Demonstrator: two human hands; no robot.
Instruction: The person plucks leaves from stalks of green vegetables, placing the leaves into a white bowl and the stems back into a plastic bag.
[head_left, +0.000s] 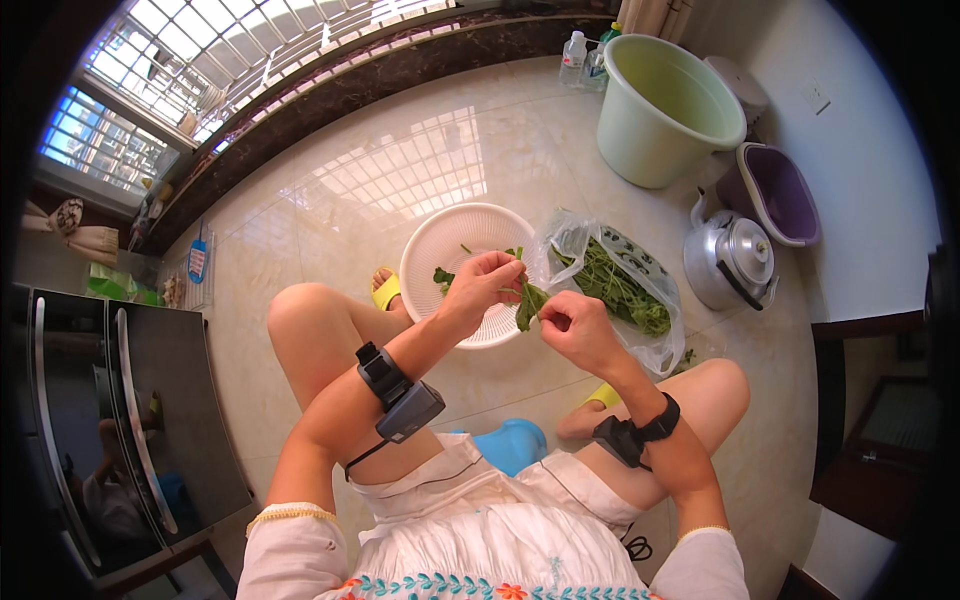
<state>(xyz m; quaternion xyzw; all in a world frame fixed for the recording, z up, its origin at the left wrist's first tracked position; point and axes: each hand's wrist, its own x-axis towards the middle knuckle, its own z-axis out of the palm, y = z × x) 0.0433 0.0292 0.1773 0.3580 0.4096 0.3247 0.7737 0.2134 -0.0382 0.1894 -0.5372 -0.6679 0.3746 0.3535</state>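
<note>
Over a white plastic colander on the floor, my left hand grips a sprig of leafy greens between thumb and fingers. My right hand is just to its right, with its fingertips pinched at the edge of the same hanging leaf. A few cut green pieces lie inside the colander, partly hidden by my left hand. To the right, a clear plastic bag lies open on the floor. It is filled with a bundle of long-stemmed greens.
A silver kettle stands right of the bag. Behind it are a purple bucket, a large pale green bucket and plastic bottles. Blue plastic shows between my legs. A dark glossy cabinet stands at the left.
</note>
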